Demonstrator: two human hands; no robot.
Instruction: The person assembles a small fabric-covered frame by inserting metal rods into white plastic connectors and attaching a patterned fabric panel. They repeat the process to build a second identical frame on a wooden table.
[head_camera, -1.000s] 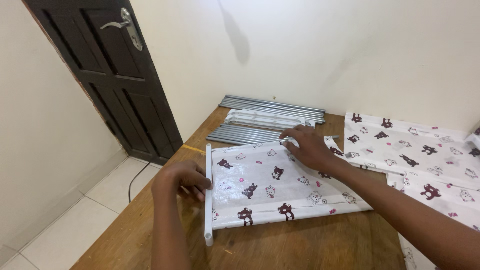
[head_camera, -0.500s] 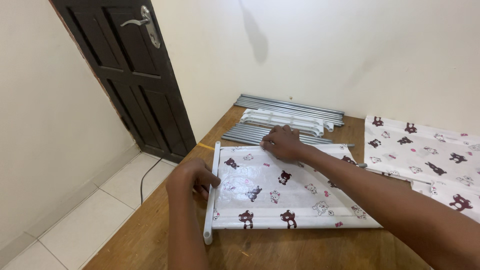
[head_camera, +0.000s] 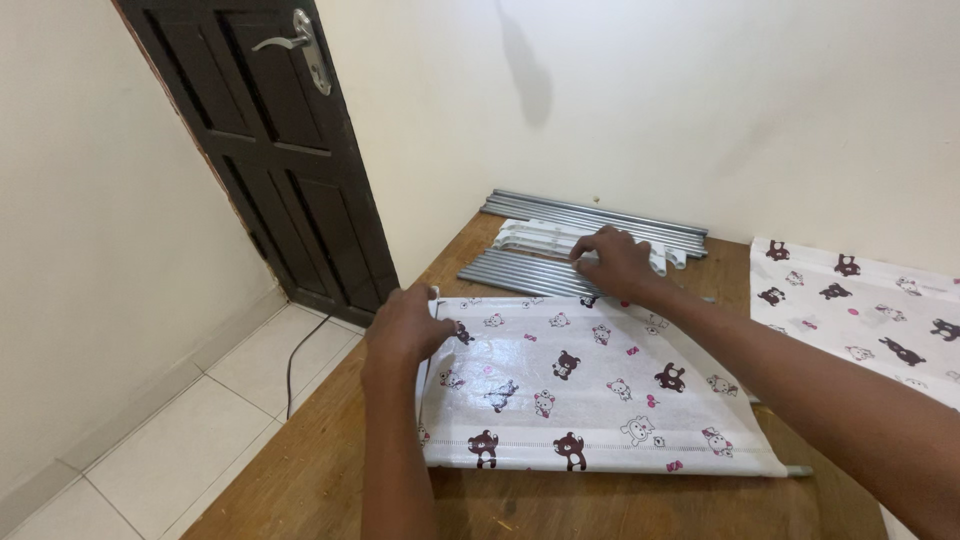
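On the wooden surface (head_camera: 320, 480) lies a white fabric panel (head_camera: 590, 390) printed with small bears, stretched flat near the front edge. The left hand (head_camera: 405, 325) rests on the panel's left edge, fingers curled down over the white tube there, though whether they pinch it cannot be told. The right hand (head_camera: 615, 262) lies at the panel's far edge, fingers spread loosely over the bundle of grey metal rods (head_camera: 530, 272), with more rods (head_camera: 600, 212) and a second printed panel (head_camera: 860, 300) lying beyond.
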